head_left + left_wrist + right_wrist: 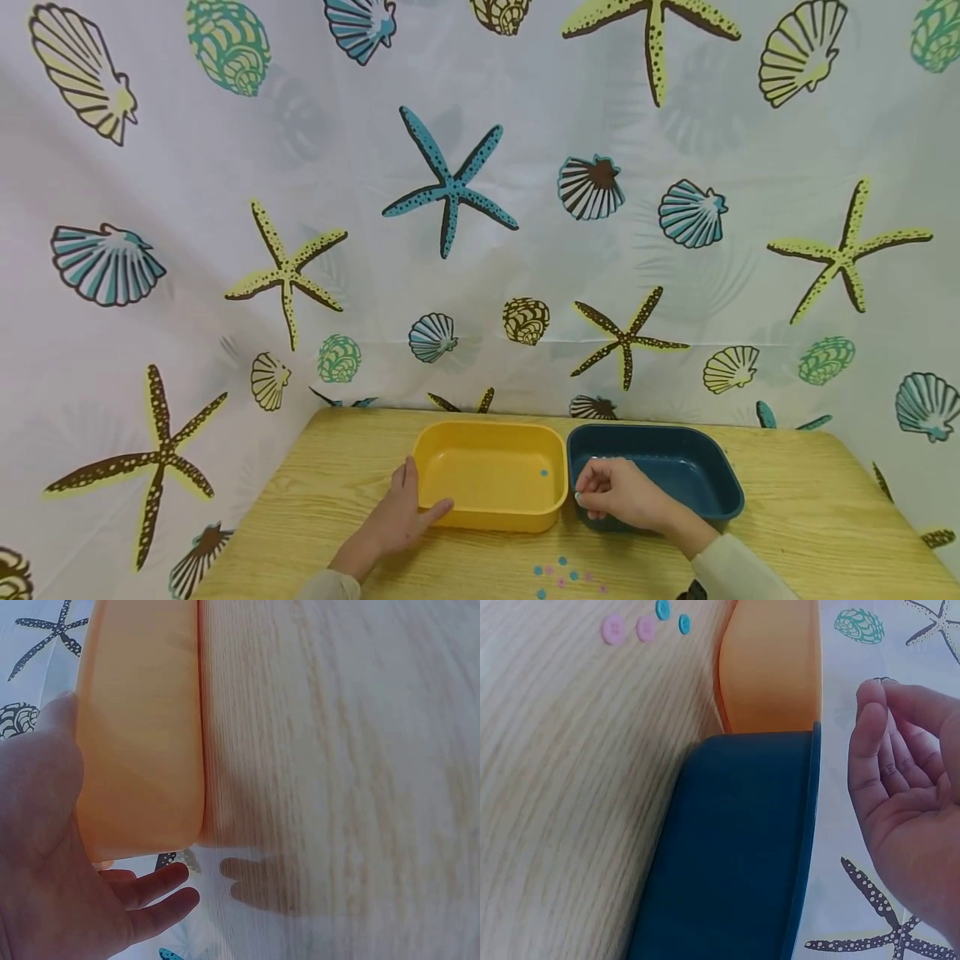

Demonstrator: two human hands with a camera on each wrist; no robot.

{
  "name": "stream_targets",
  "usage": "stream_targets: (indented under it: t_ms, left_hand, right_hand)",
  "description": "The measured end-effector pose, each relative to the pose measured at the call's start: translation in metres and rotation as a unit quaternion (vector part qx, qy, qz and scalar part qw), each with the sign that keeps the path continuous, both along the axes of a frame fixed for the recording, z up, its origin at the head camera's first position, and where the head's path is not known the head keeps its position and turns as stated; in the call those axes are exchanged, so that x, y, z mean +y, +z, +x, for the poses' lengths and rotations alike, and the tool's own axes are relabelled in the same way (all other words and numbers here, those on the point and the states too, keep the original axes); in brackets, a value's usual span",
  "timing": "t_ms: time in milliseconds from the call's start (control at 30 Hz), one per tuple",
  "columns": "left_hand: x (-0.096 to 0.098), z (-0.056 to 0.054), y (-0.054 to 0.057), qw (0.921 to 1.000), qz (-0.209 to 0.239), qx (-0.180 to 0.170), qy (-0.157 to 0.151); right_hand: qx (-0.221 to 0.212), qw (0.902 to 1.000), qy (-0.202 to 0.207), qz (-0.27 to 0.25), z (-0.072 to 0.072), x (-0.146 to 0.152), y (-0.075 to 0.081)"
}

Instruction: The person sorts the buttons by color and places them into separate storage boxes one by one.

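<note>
A yellow tub (487, 522) stands on the wooden table, side by side with a dark blue tub (731, 500). My left hand (397, 512) rests against the near left corner of the yellow tub, its thumb at the front wall and its fingers fairly straight along the left side. Over the left part of the blue tub, my right hand (622, 496) pinches a small button (577, 495) between thumb and fingertips. Most of that button is hidden by the fingers. One blue button (544, 473) lies inside the yellow tub, toward its right wall.
Several loose blue and pink buttons, among them a blue button (562, 561) and a pink button (613, 629), lie on the table (465, 567) in front of the tubs. A white curtain (510, 267) printed with shells and starfish surrounds the table's back and sides.
</note>
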State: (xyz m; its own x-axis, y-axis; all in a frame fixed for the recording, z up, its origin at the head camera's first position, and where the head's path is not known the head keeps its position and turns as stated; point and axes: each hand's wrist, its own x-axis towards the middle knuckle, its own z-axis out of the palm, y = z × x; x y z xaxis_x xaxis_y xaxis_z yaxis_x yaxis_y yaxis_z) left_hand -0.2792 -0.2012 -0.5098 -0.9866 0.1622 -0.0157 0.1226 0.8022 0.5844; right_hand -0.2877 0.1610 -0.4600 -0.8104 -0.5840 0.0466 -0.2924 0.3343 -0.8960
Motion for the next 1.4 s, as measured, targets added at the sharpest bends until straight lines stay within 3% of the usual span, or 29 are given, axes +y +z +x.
stream_targets:
  t_ms: [467, 767, 1033, 1400]
  left_hand:
    - [0.0, 0.001, 0.002, 1.0, -0.004, 0.002, -0.001]
    - [-0.002, -0.002, -0.002, 0.9998, -0.005, 0.018, -0.006]
    - [-0.001, 0.002, 0.002, 0.9999, 0.001, 0.011, -0.002]
    - [0.0, 0.002, 0.002, 1.0, 0.001, 0.006, -0.003]
  right_hand:
    - [0.012, 0.9996, -0.019, 0.015, -0.015, -0.01, 0.003]
    - [0.009, 0.9991, -0.036, 0.02, -0.021, -0.018, 0.003]
    - [0.031, 0.9983, -0.044, 0.022, -0.017, -0.027, 0.013]
    - [0.028, 0.9979, -0.053, 0.024, -0.034, -0.029, -0.001]
